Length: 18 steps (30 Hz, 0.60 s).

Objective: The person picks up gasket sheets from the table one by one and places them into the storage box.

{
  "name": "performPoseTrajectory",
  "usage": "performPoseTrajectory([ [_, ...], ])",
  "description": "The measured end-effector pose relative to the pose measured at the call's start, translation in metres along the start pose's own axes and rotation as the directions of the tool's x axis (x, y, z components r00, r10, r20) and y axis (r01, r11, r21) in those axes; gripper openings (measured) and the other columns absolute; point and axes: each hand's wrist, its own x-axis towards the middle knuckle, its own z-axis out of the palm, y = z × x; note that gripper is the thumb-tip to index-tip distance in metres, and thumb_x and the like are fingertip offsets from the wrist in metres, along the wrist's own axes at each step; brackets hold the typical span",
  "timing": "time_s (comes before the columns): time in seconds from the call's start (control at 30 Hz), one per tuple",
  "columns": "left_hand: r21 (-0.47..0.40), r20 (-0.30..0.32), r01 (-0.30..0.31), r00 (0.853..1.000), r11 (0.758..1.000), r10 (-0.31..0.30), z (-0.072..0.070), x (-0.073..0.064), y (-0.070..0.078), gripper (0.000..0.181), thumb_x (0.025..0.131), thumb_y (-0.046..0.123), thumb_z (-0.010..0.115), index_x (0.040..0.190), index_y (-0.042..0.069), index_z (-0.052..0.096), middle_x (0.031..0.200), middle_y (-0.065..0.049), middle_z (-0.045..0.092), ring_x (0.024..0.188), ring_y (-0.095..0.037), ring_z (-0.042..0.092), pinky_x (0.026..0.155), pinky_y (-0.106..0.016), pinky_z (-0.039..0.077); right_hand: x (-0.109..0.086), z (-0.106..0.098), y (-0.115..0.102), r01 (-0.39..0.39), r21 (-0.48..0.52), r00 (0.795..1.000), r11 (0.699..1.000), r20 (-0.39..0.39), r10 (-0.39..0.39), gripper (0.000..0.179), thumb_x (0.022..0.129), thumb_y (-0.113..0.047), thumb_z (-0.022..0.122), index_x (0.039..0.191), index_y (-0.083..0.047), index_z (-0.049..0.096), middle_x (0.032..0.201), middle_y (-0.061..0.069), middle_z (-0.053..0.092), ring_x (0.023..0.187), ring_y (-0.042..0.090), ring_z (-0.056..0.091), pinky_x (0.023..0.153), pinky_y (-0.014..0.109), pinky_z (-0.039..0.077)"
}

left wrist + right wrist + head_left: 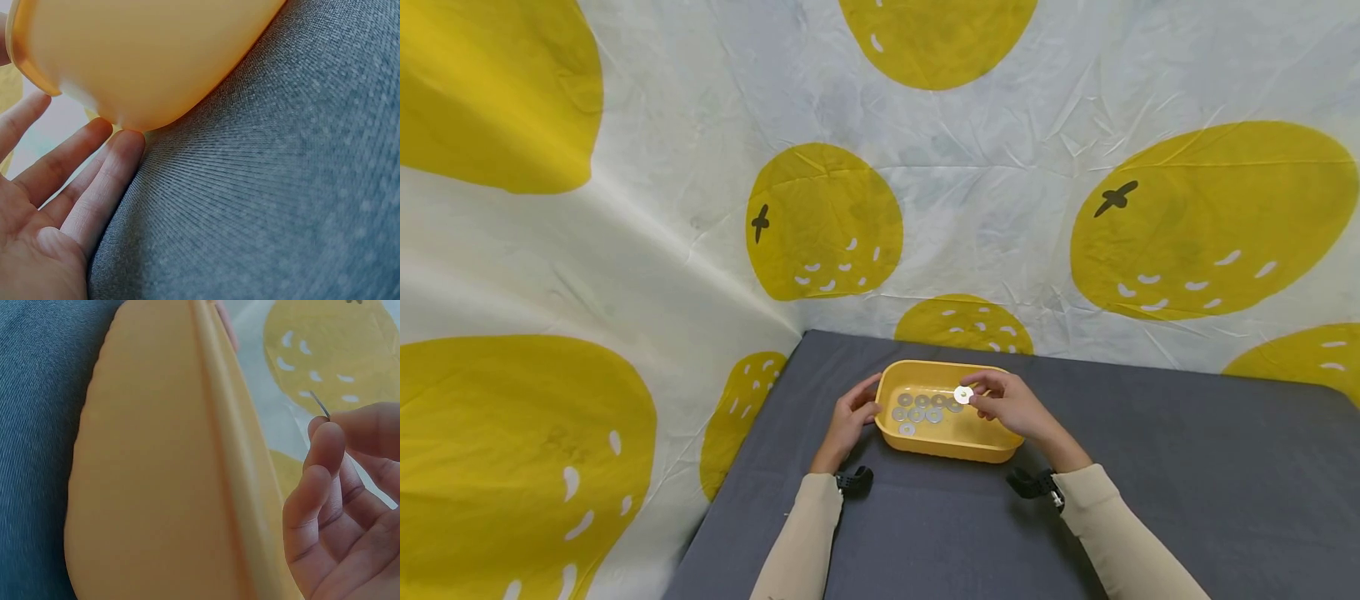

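A shallow yellow plastic box stands on the dark cloth, with several flat metal washers lying in rows on its floor toward the left. Above the box, my right hand pinches one shiny washer between thumb and fingertip. Seen edge-on in the right wrist view, that washer sticks out as a thin line. At the box's left end is my left hand, its fingertips against the outer wall. The left wrist view shows those fingers nearly straight, touching the box low down.
The dark grey cloth covers the table under the box. White fabric with yellow fruit prints hangs behind and along the left side. Black wrist straps sit at both sleeve cuffs.
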Motion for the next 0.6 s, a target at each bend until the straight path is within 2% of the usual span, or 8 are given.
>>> performPoseTrajectory([
  [0.2, 0.006, -0.008, 0.008, 1.000, 1.000, -0.008, 0.000, 0.001, -0.002, 0.056, 0.094, 0.008, 0.062, 0.146, 0.026, 0.058, 0.125, -0.018, 0.069, 0.106, -0.025, 0.067, 0.080, -0.028, 0.059, 0.013, 0.014, 0.004, -0.008, 0.010, 1.000, 1.000, 0.017, 0.008, 0.034, 0.098, -0.005, 0.063, 0.131, 0.006, 0.062, 0.102, 0.025, 0.064, 0.077, 0.031, 0.063, 0.071, 0.038, 0.055],
  [0.43, -0.004, 0.004, 0.011, 1.000, 1.000, -0.011, -0.001, 0.001, -0.003, 0.056, 0.095, 0.005, 0.061, 0.148, 0.022, 0.057, 0.128, -0.024, 0.067, 0.112, -0.037, 0.065, 0.080, -0.026, 0.058, 0.022, 0.026, 0.005, -0.045, 0.016, 0.998, 0.999, 0.032, 0.045, 0.033, 0.099, -0.005, 0.061, 0.131, 0.004, 0.063, 0.102, 0.022, 0.063, 0.080, 0.032, 0.063, 0.071, 0.038, 0.054],
  [0.6, 0.008, -0.002, 0.005, 1.000, 1.000, -0.005, 0.000, 0.002, -0.002, 0.056, 0.093, 0.007, 0.062, 0.148, 0.022, 0.057, 0.126, -0.022, 0.068, 0.108, -0.029, 0.067, 0.080, -0.026, 0.058, 0.029, 0.033, 0.010, -0.066, 0.029, 0.997, 0.997, 0.046, 0.065, 0.031, 0.098, -0.003, 0.063, 0.128, 0.003, 0.065, 0.099, 0.019, 0.064, 0.081, 0.035, 0.065, 0.073, 0.041, 0.055],
])
